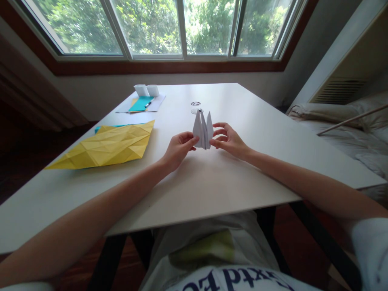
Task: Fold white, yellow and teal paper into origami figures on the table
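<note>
Daylight from a wide window point(182, 28) falls on a white table point(212, 190), behind which green trees are seen. Near the middle of the table a folded white paper figure point(203, 130) is held upright, its two pointed tips directed upward. Its lower left edge is pinched by the left hand point(177, 149), thumb and fingers closed on the paper. The lower right edge is met by the right hand point(228, 139), whose thumb and forefinger are pressed on the paper while the remaining fingers are spread loosely apart.

To the left, well apart from the hands, a large creased yellow sheet point(107, 146) is laid flat, with a strip of teal paper point(100, 128) showing at its far edge. Farther back, a teal sheet point(141, 104) is seen lying on white paper with a pen point(149, 104) on it (two small white folded pieces point(146, 89) stand just behind). A bed point(342, 125) is visible at the right.
</note>
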`<state>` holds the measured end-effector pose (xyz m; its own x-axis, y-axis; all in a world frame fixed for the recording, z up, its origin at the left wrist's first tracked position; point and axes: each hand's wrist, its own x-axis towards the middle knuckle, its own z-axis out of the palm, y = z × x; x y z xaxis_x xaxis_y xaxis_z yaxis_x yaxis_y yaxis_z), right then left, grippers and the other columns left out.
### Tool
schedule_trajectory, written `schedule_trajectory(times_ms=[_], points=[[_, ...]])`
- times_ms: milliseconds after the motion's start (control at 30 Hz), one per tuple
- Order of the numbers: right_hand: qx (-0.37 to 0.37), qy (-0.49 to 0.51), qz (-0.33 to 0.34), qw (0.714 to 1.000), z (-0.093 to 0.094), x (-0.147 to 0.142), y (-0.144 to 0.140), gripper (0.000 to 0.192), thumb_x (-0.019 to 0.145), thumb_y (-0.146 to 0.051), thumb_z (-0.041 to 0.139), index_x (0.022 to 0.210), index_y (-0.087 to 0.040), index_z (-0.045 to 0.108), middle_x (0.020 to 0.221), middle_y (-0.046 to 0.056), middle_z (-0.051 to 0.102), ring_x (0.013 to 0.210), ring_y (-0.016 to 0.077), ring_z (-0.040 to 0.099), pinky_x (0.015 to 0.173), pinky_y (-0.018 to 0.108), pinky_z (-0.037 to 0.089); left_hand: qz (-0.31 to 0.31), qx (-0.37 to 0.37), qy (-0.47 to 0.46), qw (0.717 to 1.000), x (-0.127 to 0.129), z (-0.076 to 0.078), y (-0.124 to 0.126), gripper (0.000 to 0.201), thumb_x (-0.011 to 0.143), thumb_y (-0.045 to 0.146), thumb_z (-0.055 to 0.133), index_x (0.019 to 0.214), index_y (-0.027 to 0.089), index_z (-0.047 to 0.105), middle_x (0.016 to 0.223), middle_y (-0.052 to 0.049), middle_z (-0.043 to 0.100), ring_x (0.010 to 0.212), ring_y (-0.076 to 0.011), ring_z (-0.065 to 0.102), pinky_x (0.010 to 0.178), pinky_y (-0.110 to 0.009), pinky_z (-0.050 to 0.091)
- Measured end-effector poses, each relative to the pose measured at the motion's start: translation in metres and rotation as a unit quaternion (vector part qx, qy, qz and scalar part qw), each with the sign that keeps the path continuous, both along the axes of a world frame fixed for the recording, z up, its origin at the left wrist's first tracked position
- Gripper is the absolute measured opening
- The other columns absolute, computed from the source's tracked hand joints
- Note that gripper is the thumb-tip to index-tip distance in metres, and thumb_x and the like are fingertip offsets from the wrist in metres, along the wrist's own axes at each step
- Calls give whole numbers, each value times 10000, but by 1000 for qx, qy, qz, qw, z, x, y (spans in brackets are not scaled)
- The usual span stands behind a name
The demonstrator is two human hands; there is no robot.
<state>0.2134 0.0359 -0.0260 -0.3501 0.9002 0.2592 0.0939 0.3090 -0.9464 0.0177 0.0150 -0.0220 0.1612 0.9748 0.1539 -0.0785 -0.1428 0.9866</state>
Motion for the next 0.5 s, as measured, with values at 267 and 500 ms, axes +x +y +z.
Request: schedule_trajectory(times_ms=[267,500], points=[[-3,13,83,997,3,-4,-7,354,648,-397,736,866,-163,584,865,35,664,798,165,647,749,334,516,-24,-4,-11,1000,-1,-2,2,312,647,336,742,843,150,587,719,-2,647,612,-94,571,579,-220,424],[-23,27,105,994,3,-7,-10,334,648,-385,737,859,-158,614,864,41,690,833,189,656,757,343,512,-53,26,-12,998,0,-1,-1,272,669,257,704,787,180,471,654,41,611,585,-89,559,583,-223,426]])
